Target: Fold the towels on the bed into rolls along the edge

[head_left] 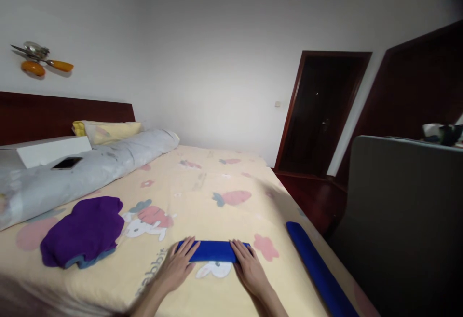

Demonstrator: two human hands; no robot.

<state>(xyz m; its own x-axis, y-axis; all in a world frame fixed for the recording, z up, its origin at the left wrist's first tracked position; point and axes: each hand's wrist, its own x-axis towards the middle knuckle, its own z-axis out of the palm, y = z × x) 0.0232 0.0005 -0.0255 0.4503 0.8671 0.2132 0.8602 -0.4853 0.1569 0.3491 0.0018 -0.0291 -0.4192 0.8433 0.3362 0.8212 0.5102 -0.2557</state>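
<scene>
Rectangle of blue, seemingly folded cloth (214, 251): probably light, soft; best gripped at short ends, where left hand (181, 262) and right hand (248, 263) lie flat, fingers outstretched.

Flat blue piece (213, 251): ends partly hidden under fingers (185, 246).

Totally bare hands here, folks: left hand (183, 260) around 7 o'clock, right hand (248, 262) between 5 and 6. Slim fingers (188, 245), narrow wrists (167, 281), bare forearms (154, 296) too. Nails? Too small to tell.
</scene>
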